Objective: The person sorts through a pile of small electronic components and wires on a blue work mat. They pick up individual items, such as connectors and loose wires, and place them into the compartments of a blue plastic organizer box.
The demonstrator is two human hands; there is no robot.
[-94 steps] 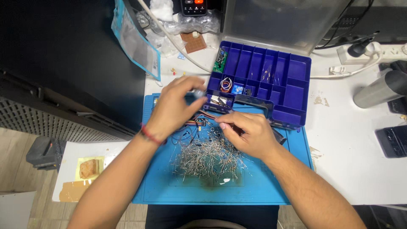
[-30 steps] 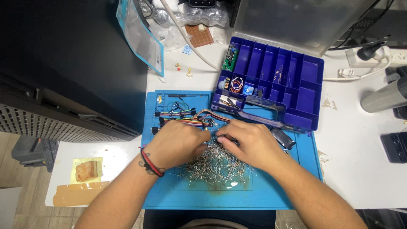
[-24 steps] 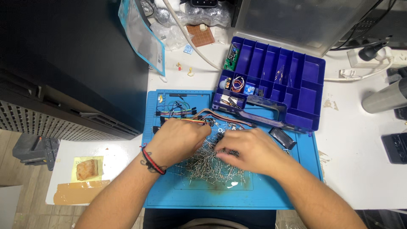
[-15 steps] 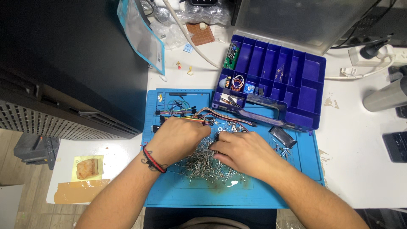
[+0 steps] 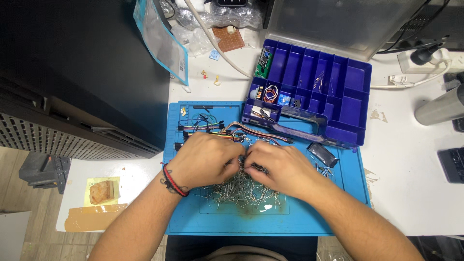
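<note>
My left hand (image 5: 205,162) and right hand (image 5: 278,166) meet knuckle to knuckle over the far edge of the pile of metal pins (image 5: 241,191), which is heaped in the middle of the blue mat (image 5: 193,220) on the counter (image 5: 411,193). The pile lies directly under and just toward me from both hands — its spread runs left to right across the mat, and the loose pins point every way, so there is no single long axis to speak of. Both hands are curled, fingertips turned down into the pins where the hands touch; whether either one actually pinches a pin I cannot tell, since the fingertips are hidden beneath the knuckles. Neither hand is nearer — they sit level, each touching the heap. Just beyond my fingers lies the bundle of coloured jumper wires (image 5: 212,130), and farther off to the right stands the open purple compartment box (image 5: 355,108), well apart from the pile.
</note>
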